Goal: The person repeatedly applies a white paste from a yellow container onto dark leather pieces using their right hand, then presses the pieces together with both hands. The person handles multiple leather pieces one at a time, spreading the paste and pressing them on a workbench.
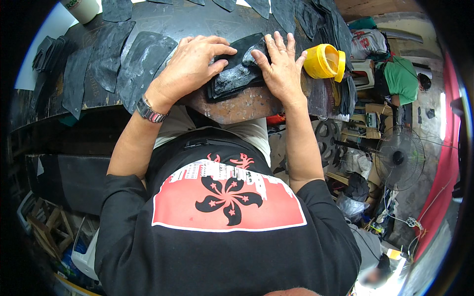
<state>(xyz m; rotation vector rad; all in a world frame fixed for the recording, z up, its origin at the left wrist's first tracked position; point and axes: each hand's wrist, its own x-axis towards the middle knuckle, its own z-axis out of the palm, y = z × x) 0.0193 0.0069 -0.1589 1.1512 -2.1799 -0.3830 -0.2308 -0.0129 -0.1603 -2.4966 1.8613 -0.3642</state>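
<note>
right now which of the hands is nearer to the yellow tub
Right. The right hand is just left of the yellow tub; the left hand is farther left, at the left side of the black sheets.

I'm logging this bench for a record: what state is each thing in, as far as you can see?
Left hand: fingers bent, thumb and forefinger apart.
Right hand: open, fingers spread, beside the stack.
Black stack: layered, glossy patches on top.
Loose black pieces: spread out, some whitish-smudged.
Yellow tub: appears open.
Wristwatch: worn on the left wrist.
Fan: spinning or not, cannot tell.
</note>
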